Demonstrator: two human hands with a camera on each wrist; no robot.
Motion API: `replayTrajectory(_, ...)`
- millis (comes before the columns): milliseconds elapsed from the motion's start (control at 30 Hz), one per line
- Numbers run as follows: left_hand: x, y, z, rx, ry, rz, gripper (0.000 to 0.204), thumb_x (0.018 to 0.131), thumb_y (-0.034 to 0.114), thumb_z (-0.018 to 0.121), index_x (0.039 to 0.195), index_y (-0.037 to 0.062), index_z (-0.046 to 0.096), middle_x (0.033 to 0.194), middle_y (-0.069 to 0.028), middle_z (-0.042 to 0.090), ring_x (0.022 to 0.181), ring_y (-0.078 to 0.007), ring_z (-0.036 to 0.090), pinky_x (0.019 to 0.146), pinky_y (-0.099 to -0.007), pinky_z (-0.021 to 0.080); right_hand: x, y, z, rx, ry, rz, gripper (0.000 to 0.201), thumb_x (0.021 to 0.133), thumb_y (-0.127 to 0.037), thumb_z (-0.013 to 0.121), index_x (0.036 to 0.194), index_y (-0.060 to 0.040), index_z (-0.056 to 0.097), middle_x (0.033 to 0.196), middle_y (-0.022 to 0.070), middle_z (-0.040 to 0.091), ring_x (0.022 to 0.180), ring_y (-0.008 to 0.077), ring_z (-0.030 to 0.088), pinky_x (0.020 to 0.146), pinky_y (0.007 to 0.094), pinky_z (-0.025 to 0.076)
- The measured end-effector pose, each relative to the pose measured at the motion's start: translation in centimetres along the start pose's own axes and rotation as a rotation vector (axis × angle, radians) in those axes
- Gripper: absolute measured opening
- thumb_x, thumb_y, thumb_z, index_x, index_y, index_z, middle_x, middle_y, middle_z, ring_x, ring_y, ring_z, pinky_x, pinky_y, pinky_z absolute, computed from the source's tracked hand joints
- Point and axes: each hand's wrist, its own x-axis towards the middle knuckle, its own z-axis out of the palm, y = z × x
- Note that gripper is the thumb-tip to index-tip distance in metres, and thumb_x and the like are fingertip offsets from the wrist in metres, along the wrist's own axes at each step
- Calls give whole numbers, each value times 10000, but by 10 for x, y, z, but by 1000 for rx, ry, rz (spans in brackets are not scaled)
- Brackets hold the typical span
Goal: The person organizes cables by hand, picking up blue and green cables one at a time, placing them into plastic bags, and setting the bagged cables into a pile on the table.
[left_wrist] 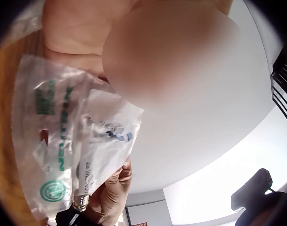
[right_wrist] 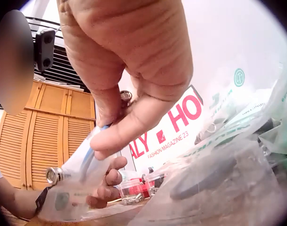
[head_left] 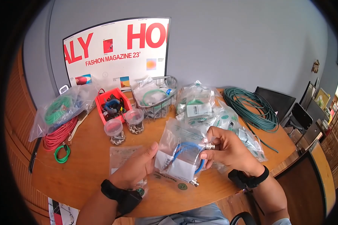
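Note:
A clear printed plastic bag (head_left: 172, 132) with white paper labels is held up over the table. My left hand (head_left: 137, 167) grips its left edge, thumb in front and fingers behind. At the bag's right side, my right hand (head_left: 232, 148) pinches a blue cable (head_left: 193, 144) close to its metal connector (head_left: 208, 146). The cable curves in a loop across the bag, and its other metal connector (head_left: 194, 183) shows at the bag's lower corner. In the right wrist view, one connector (right_wrist: 126, 97) sits between thumb and fingers. Another flat plastic bag (head_left: 120, 152) lies under my left hand.
Bagged cables (head_left: 199, 108) are piled behind my right hand, beside a dark green cable coil (head_left: 248, 107). Farther back stand a wire basket (head_left: 172, 84), a red bin (head_left: 120, 93) and two clear jars (head_left: 114, 129) of metal parts. Green and red cables (head_left: 60, 133) lie left.

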Motion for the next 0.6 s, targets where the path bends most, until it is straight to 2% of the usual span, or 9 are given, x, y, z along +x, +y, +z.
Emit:
replayTrajectory(67, -2, 1, -10, 235, 106, -31, 441, 1079, 335, 451, 1334, -22, 502, 1250, -109, 611, 1131, -201, 622, 944, -358, 521, 2, 1, 3, 73, -9, -35, 216, 920, -51, 719, 1016, 14, 536, 838, 64, 671, 729, 140, 695, 615, 262, 578)
replayTrajectory(100, -2, 0, -8, 236, 106, -30, 441, 1079, 335, 451, 1334, -22, 502, 1250, -109, 611, 1131, -201, 622, 944, -358, 521, 3, 1, 4, 145, -19, -71, 224, 917, -60, 724, 994, 9, 526, 820, 62, 668, 705, 139, 693, 608, 260, 576)
replayTrajectory(167, -3, 1, 3, 312, 112, 23, 411, 1088, 319, 426, 1295, -24, 519, 1190, -100, 633, 1100, -201, 638, 946, -366, 525, 2, -1, 5, 59, -13, -43, 235, 914, -69, 731, 991, 10, 523, 816, 67, 669, 696, 138, 694, 594, 259, 573)
replayTrajectory(300, -4, 4, 8, 100, 134, 43, 393, 1085, 300, 442, 1286, -26, 529, 1161, -87, 650, 1079, -187, 649, 947, -363, 527, 1, -1, 9, -132, 58, -41, 262, 902, -95, 752, 956, 4, 515, 800, 81, 671, 665, 135, 695, 553, 259, 564)
replayTrajectory(400, -3, 3, 5, 57, 84, 14, 381, 1079, 284, 463, 1281, -31, 536, 1162, -90, 656, 1071, -178, 652, 953, -358, 527, 2, -2, 9, -116, 83, 18, 278, 905, -119, 755, 939, -2, 505, 795, 88, 672, 665, 140, 701, 531, 264, 559)
replayTrajectory(467, -3, 2, 4, 246, 82, 37, 354, 1062, 285, 528, 1224, -20, 607, 1119, -48, 658, 1037, -97, 607, 907, -302, 500, 3, -2, 12, -138, 82, 38, 282, 911, -128, 750, 947, -2, 500, 791, 88, 673, 662, 145, 703, 527, 264, 560)
replayTrajectory(533, -3, 2, 7, 310, 80, 46, 339, 1043, 274, 569, 1221, -11, 612, 1091, -33, 661, 1007, -87, 607, 884, -290, 502, 4, -2, 13, -161, 79, 56, 287, 917, -138, 745, 955, -2, 495, 787, 87, 674, 659, 151, 705, 522, 265, 561)
replayTrajectory(600, -5, 4, 10, 373, 83, 55, 329, 1023, 263, 611, 1219, -2, 617, 1064, -17, 665, 977, -78, 608, 862, -278, 503, 4, -1, 13, 0, -46, 138, 293, 935, -149, 724, 1039, 11, 501, 818, 95, 681, 705, 163, 715, 574, 278, 583)
